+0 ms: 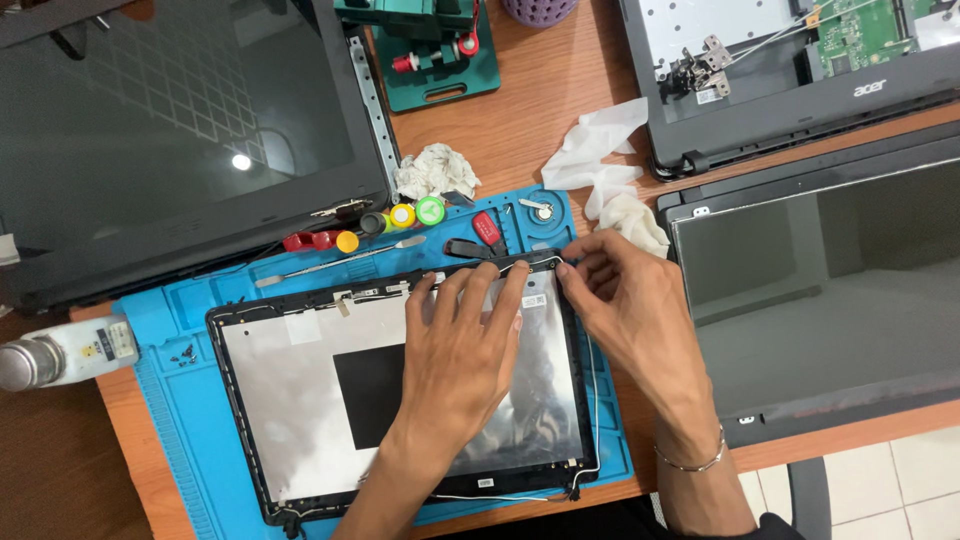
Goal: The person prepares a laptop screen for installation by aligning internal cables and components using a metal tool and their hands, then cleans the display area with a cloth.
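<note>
The lid shell (pixel 300 400) lay flat, inner foil side up, under the left hand (pixel 465 350); its thin white cable (pixel 540 260) ran beneath the right hand's (pixel 625 300) fingertips.

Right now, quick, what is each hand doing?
Left hand: open, pressed flat on the laptop lid cover.
Right hand: fingertips pinched on the thin white cable at the cover's top right corner.

Tool row (pixel 360 232) blocks ahead; bare lid (pixel 300 400) leftward.

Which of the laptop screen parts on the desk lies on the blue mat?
The silver-backed lid shell under both hands; the two dark panels lie on bare wood at the sides.
</note>
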